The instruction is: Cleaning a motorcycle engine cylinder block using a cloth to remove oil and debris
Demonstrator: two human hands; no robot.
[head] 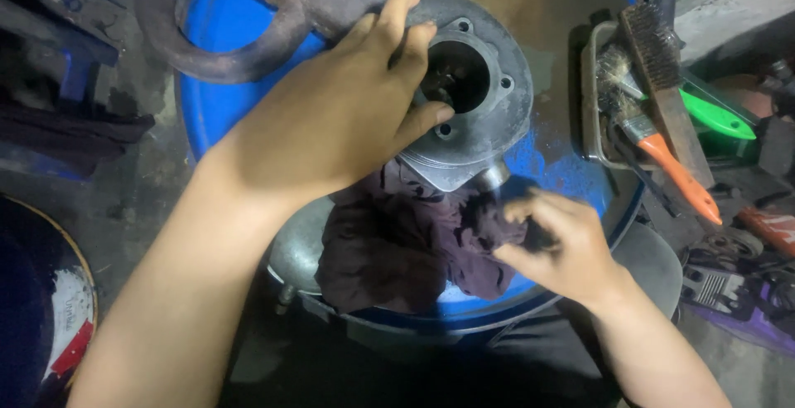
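While the left hand grips the grey metal cylinder, the right hand pinches the dark rag, apparently mid-wipe; steadying the cylinder seems needed next.

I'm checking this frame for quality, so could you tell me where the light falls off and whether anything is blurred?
Head view: light falls brightest on the left hand and grey metal cylinder; the right hand, on the dark rag, is motion-blurred at the fingers; corners and floor sink into shadow; the brushes stay fairly sharp.
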